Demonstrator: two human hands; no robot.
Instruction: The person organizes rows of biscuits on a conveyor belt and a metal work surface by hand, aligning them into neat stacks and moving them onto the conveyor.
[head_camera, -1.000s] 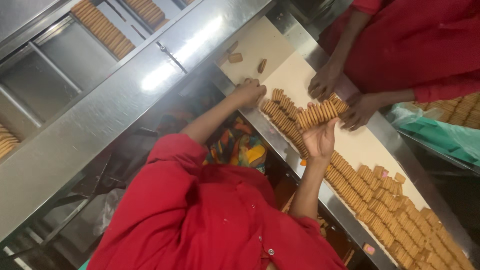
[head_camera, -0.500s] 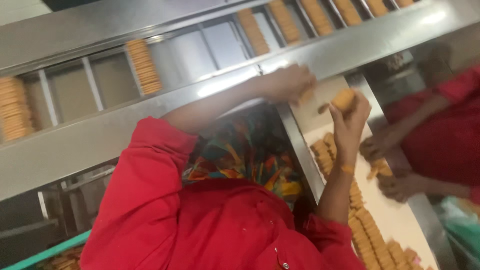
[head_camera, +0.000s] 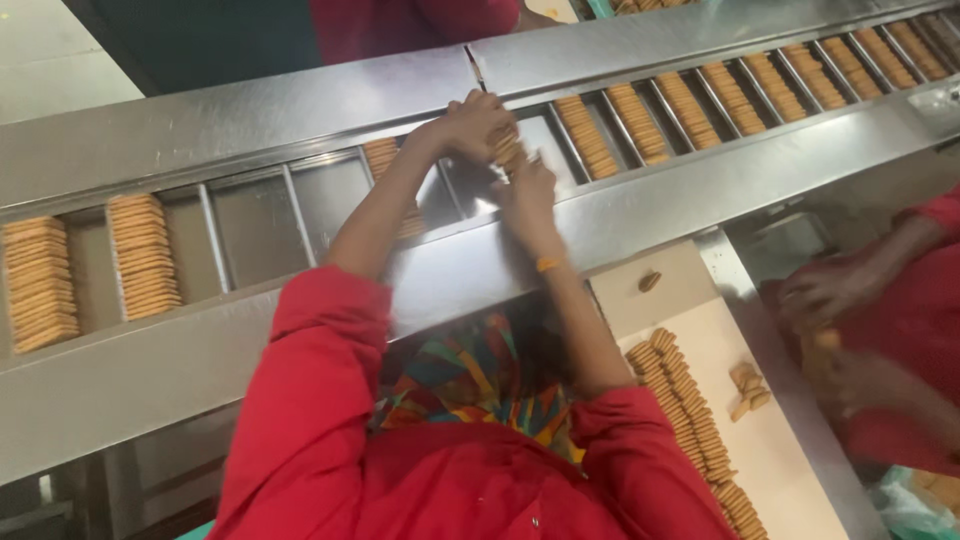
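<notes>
A short stack of biscuits (head_camera: 506, 146), clasped between the left hand (head_camera: 470, 122) and right hand (head_camera: 527, 190) above a conveyor pocket (head_camera: 480, 180), could be crumbled or spilled if squeezed unevenly.

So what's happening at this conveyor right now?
A person in a red top holds a stack of round tan biscuits between left hand and right hand, over a slot of the steel compartment conveyor. Some slots are filled, others bare. Biscuit rows lie on the cream belt, where another person's hands work.
</notes>
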